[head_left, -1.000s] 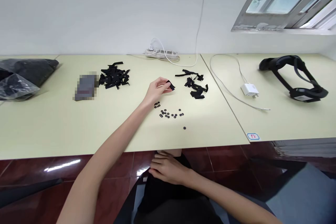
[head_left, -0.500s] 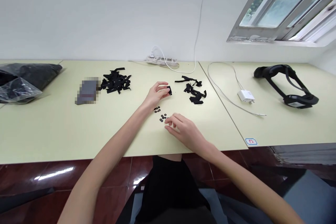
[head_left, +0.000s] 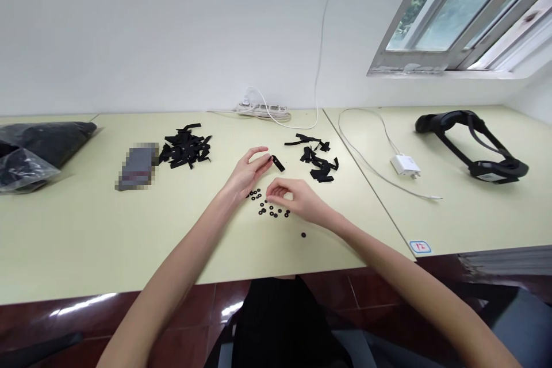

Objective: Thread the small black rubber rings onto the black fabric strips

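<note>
Between the thumb and fingertips of my left hand [head_left: 250, 172] is a short black fabric strip [head_left: 278, 163] with a small mark on it, its free end pointing down to the right. My right hand [head_left: 291, 195] is just below and to the right, fingers curled into a pinch. A dark speck shows at its fingertips; I cannot tell whether it is held or lies on the table. Small black rings [head_left: 271, 207] are scattered beneath both hands. One dark disc [head_left: 303, 235] lies apart, nearer the front edge.
A heap of black strips [head_left: 185, 148] lies left, beside a blurred grey object [head_left: 138, 165]. More strips [head_left: 319, 164] are at right. Farther out are a plastic bag [head_left: 47, 146], a power strip [head_left: 263, 110], a white charger [head_left: 405, 165] with cable, and a black headset [head_left: 495, 169].
My right hand has moved up toward the left and closed into a pinch. The strip in my left hand shows more of its length now. More rings are visible as the view shifted.
</note>
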Action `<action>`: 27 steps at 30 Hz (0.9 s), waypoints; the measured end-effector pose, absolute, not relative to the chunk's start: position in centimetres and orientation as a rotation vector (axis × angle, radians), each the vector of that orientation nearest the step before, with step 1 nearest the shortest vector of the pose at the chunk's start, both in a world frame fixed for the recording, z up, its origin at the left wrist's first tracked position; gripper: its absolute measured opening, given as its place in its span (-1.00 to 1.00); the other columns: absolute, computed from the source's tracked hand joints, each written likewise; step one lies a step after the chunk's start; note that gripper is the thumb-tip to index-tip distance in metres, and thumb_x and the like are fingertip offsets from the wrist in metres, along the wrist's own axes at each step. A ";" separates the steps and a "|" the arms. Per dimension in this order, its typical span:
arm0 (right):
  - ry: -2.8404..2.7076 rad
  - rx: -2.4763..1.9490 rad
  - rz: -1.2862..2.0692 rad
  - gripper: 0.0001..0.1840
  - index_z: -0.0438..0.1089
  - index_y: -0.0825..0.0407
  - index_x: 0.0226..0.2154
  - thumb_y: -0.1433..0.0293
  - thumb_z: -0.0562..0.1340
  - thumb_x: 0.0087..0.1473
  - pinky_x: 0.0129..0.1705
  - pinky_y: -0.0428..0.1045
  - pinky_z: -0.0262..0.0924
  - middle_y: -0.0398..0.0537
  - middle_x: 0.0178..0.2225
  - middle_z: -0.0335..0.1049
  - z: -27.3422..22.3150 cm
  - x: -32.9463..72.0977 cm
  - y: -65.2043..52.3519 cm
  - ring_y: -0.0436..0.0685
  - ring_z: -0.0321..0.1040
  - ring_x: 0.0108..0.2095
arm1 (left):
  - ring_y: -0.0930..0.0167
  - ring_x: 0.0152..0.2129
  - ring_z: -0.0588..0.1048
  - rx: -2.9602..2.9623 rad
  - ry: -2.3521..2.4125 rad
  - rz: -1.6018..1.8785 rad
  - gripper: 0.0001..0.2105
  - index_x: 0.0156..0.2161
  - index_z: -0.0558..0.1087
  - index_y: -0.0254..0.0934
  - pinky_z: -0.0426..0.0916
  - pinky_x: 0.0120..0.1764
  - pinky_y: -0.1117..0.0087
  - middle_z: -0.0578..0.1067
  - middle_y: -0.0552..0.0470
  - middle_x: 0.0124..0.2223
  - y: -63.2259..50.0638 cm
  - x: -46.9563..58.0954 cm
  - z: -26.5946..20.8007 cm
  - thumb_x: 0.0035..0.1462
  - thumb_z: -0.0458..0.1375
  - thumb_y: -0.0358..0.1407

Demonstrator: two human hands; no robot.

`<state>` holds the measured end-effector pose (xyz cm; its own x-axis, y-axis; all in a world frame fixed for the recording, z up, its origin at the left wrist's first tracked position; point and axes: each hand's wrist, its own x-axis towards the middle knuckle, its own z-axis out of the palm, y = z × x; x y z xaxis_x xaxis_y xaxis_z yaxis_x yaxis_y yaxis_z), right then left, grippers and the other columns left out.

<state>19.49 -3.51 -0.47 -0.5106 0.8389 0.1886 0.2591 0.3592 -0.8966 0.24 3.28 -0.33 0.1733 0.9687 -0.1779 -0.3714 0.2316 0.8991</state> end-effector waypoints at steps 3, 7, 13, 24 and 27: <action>-1.695 -0.962 1.166 -0.76 0.58 -0.06 -0.18 0.13 0.44 0.30 0.14 0.17 0.49 -0.05 -0.17 0.66 -0.7 21.1 -1.9 0.19 0.61 -0.10 | 0.38 0.05 0.65 0.869 0.891 1.062 -0.71 0.02 0.58 -0.20 0.37 0.42 0.24 0.68 -0.03 -0.02 3.2 0.3 -0.3 0.22 0.47 -0.35; -1.392 -1.060 1.292 -0.58 0.56 -0.05 -0.13 -0.01 0.49 0.22 0.22 0.21 0.49 0.03 -0.12 0.68 -1.5 22.3 -0.5 0.21 0.63 -0.02 | 0.31 0.02 0.64 1.088 0.991 1.054 -0.66 0.05 0.58 -0.18 0.42 0.34 0.17 0.64 -0.07 0.12 2.4 0.8 0.2 0.20 0.48 -0.22; -1.175 -1.006 1.526 -0.56 0.42 -0.07 -0.13 -0.06 0.42 0.29 0.37 0.24 0.42 0.16 0.14 0.64 -1.6 22.4 -0.7 0.27 0.55 0.26 | 0.28 -0.01 0.62 1.496 1.003 1.176 -0.71 0.01 0.56 -0.15 0.53 0.15 0.21 0.55 -0.06 0.23 1.0 1.7 1.2 0.25 0.43 -0.17; -1.151 -0.968 1.484 -0.56 0.39 -0.12 -0.11 -0.06 0.44 0.27 0.36 0.21 0.33 0.06 0.24 0.54 -1.3 22.3 -0.5 0.24 0.48 0.26 | 0.18 0.15 0.61 1.661 0.927 1.179 -0.75 0.04 0.54 -0.15 0.64 0.06 0.21 0.53 -0.10 0.20 0.7 2.0 0.6 0.28 0.38 -0.29; -1.170 -0.973 1.414 -0.59 0.46 -0.13 -0.14 -0.06 0.46 0.26 0.38 0.19 0.26 -0.04 0.15 0.52 -0.9 22.3 -0.8 0.20 0.46 0.17 | 0.22 0.11 0.63 1.779 0.893 1.225 -0.74 0.06 0.54 -0.13 0.68 0.01 0.23 0.51 -0.06 0.17 0.8 2.2 0.2 0.29 0.34 -0.34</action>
<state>22.34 -0.82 -0.94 -0.1592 0.9871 0.0186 -0.2033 -0.0143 -0.9790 2.17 0.80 0.19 0.2876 0.8699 0.4007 0.1149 -0.4466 0.8873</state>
